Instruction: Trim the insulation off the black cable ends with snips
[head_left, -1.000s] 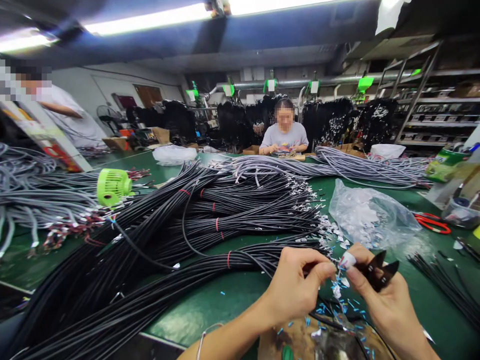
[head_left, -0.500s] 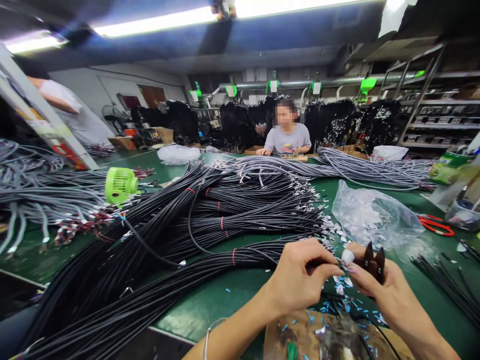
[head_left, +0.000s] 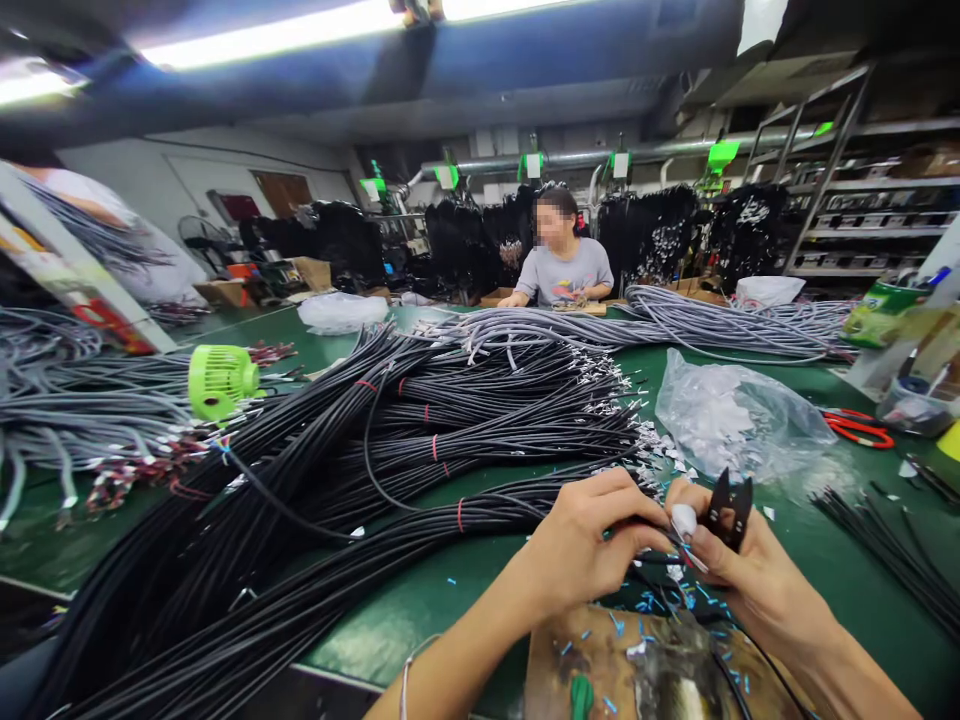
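My left hand (head_left: 589,540) pinches a black cable (head_left: 660,558) close to its stripped end. Thin coloured wires (head_left: 696,560) stick out there, between the fingertips of both hands. My right hand (head_left: 765,570) has its thumb and index finger at these wires, and a white wrap covers one fingertip. Held in the same hand is a pair of wire cutters (head_left: 729,510), dark jaws pointing up and apart; its handles are hidden in the palm. Below the hands lies a worn wooden board (head_left: 551,660) with a metal block and blue wire scraps on it.
Bundles of black cable (head_left: 420,500) with red ties fill the left and middle of the green table. Grey cables (head_left: 540,325) lie behind. A plastic bag (head_left: 742,415) of white scraps, red-handled scissors (head_left: 859,428) and a green fan (head_left: 221,382) stand around. A co-worker (head_left: 566,265) sits opposite.
The camera view has shifted slightly. My right hand has turned a little with the cutters, and the coloured wires now show more plainly between the fingers. The co-worker's head has turned aside.
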